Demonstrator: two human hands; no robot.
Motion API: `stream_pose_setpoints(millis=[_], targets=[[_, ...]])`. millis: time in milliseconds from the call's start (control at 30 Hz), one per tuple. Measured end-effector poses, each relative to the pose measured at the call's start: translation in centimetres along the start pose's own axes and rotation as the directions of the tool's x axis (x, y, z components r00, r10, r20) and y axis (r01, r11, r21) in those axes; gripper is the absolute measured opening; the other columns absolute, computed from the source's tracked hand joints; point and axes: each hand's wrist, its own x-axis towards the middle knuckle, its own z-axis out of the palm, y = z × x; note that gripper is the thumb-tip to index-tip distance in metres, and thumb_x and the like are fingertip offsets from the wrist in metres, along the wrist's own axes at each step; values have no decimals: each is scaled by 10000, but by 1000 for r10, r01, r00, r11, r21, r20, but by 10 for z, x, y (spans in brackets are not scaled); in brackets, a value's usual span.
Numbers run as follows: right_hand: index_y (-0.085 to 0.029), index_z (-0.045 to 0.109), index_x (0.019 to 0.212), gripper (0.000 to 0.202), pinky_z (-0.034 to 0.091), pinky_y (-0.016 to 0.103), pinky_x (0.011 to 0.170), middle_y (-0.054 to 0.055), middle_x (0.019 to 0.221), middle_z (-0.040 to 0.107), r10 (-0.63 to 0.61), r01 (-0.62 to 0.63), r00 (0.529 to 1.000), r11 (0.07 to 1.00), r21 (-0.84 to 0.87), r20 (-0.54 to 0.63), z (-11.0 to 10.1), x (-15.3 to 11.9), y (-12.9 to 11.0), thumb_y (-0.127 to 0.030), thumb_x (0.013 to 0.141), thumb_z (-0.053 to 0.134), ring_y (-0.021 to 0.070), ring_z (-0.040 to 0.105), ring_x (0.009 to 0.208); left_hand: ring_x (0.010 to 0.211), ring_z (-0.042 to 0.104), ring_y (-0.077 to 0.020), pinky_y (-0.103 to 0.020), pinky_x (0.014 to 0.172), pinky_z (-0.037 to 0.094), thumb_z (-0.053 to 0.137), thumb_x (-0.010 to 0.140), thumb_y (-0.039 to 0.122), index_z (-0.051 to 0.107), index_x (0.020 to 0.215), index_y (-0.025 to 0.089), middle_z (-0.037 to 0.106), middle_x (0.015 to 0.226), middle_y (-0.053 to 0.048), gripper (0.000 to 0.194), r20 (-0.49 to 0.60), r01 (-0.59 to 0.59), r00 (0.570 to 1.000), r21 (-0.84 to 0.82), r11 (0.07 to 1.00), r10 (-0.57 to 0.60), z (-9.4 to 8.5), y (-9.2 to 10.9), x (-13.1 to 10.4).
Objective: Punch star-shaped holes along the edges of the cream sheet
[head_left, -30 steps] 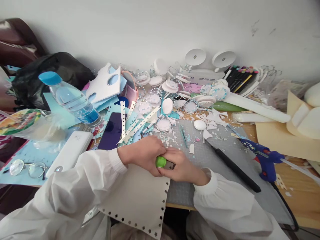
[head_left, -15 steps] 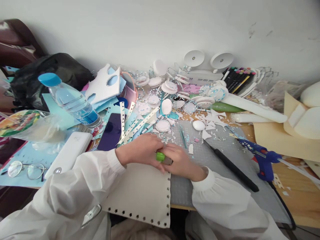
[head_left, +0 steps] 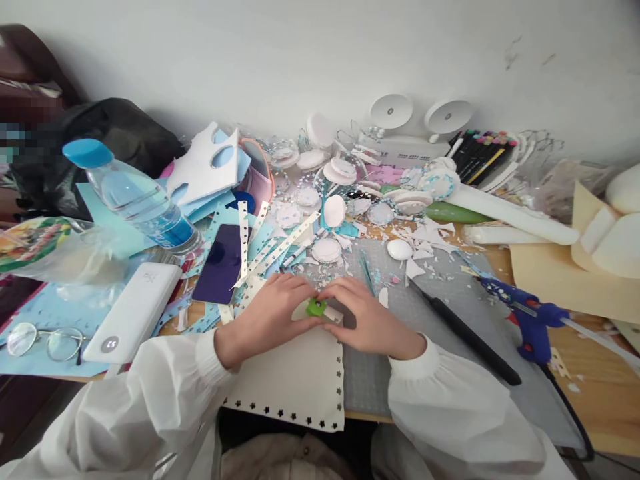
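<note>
My left hand (head_left: 270, 313) and my right hand (head_left: 373, 320) meet in the middle, fingers and thumbs curled round a small green craft punch (head_left: 316, 307). Part of the punch is covered by my fingertips. Beneath the hands lies a cream sheet of paper (head_left: 290, 377), with small star-shaped holes along its front and right edges. The sheet's front edge reaches over the table edge. Just beyond the hands are cream strips (head_left: 285, 245) with similar holes, and tweezers (head_left: 367, 272).
On the right, a black-handled tool (head_left: 473, 340) and a blue glue gun (head_left: 525, 310) lie by a grey cutting mat (head_left: 367, 380). A phone (head_left: 221, 263), power bank (head_left: 134, 313), glasses (head_left: 47, 341) and water bottle (head_left: 140, 200) are on the left. White discs (head_left: 345, 170) and scraps crowd the back.
Both hands have shifted to the edge of the paper with the punch, which shows more between the fingertips. The sheet's front edge has moved up, and the view has turned slightly.
</note>
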Motion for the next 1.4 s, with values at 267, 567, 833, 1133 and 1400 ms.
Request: stream_pose_setpoints(millis=[267, 567, 833, 1133, 1400], targets=[[-218, 478, 860, 64, 441, 271, 643, -3, 767, 512, 273, -180, 926, 926, 332, -262, 0, 3, -3, -234, 914, 508, 137, 510, 709, 949, 591, -244, -378, 861, 392, 700, 815, 406, 604, 952, 193, 673, 983, -47, 271, -42, 27, 999, 0, 1000, -27, 10, 3, -12], [-213, 674, 926, 140, 432, 247, 574, -3, 767, 566, 228, -228, 973, 952, 206, 24, 7, 3, 0, -228, 790, 706, 124, 531, 655, 895, 617, -232, -383, 860, 380, 684, 829, 430, 628, 927, 194, 693, 905, -41, 262, -75, 7, 997, 29, 1000, -5, 14, -1, -14], [-212, 682, 861, 87, 431, 243, 572, -21, 712, 543, 261, -248, 965, 940, 234, -26, 14, 1, 0, -172, 786, 703, 117, 512, 626, 903, 624, -225, -397, 889, 361, 663, 855, 396, 640, 982, 195, 711, 910, -37, 239, -71, -24, 997, 44, 999, 27, 12, -1, -13], [-198, 502, 650, 227, 329, 223, 509, -52, 619, 465, 302, -288, 953, 923, 254, -15, 19, 2, -3, -129, 754, 691, 110, 451, 582, 922, 621, -209, -399, 935, 339, 595, 909, 310, 668, 986, 219, 714, 912, -30, 140, 40, -164, 986, 48, 985, 162, -4, -7, -5], [-197, 477, 635, 239, 306, 214, 494, -59, 603, 438, 373, -353, 928, 877, 327, 1, 21, 7, -4, -126, 733, 684, 102, 414, 564, 887, 629, -206, -368, 855, 384, 612, 898, 275, 649, 950, 185, 696, 889, -37, 110, 75, -199, 978, 16, 980, 197, -1, -14, -1]])
